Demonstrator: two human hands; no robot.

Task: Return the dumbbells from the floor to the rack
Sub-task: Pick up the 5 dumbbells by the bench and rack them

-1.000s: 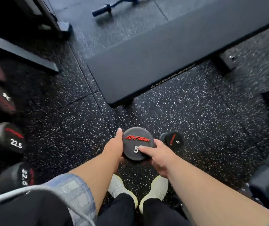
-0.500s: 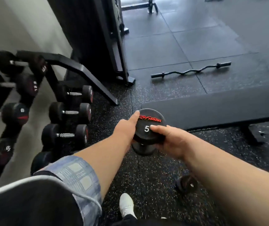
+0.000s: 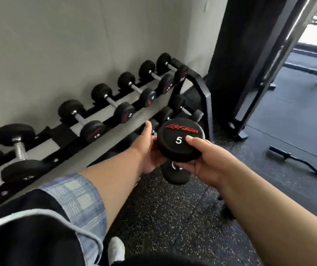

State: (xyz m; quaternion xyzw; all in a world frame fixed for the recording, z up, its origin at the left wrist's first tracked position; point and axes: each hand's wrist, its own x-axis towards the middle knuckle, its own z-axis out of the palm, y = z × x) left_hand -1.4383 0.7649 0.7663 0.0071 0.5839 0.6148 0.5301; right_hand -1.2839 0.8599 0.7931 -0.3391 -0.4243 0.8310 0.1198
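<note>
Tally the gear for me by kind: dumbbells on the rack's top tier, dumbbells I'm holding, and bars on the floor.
Top-tier dumbbells: 6
Held 5 dumbbell: 1
Curl bar on the floor: 1
Total: 8
The lower tier is partly hidden, so it is not counted.

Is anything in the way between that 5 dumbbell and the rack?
Nothing visible. Both hands, left and right, hold the dumbbell in open air just in front of the rack; an empty cradle shows on the top rail.
</note>
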